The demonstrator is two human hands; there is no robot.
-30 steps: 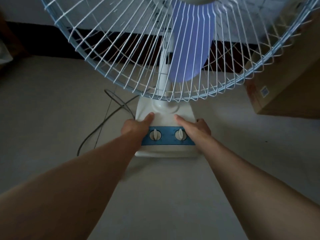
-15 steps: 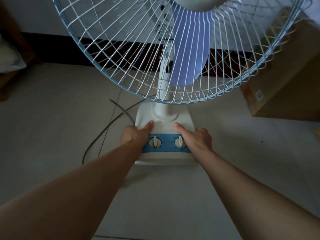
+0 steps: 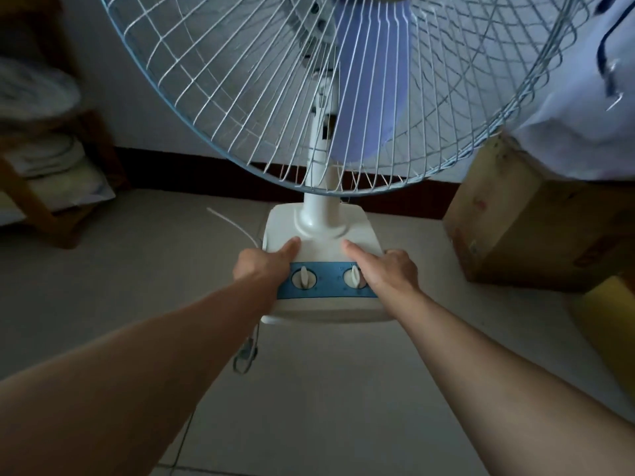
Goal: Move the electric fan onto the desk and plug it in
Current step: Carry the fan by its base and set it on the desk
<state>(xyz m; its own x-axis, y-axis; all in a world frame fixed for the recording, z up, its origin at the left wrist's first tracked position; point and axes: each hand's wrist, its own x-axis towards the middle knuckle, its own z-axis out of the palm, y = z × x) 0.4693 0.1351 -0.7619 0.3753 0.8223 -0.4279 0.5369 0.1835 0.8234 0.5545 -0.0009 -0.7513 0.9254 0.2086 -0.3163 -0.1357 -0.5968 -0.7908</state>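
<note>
Far left of my hands I see a wooden shelf (image 3: 41, 204) with folded bedding. My left hand (image 3: 263, 266) and right hand (image 3: 388, 269) clamp the two sides of the electric fan (image 3: 323, 231) base, thumbs on top, its cord (image 3: 245, 355) dangling beneath. A cardboard box (image 3: 529, 228) sits right of my right hand.

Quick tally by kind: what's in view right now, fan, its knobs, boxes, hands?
Fan: 1
Control knobs: 2
Cardboard boxes: 1
Hands, left and right, both gripping the fan base: 2
Total: 6
</note>
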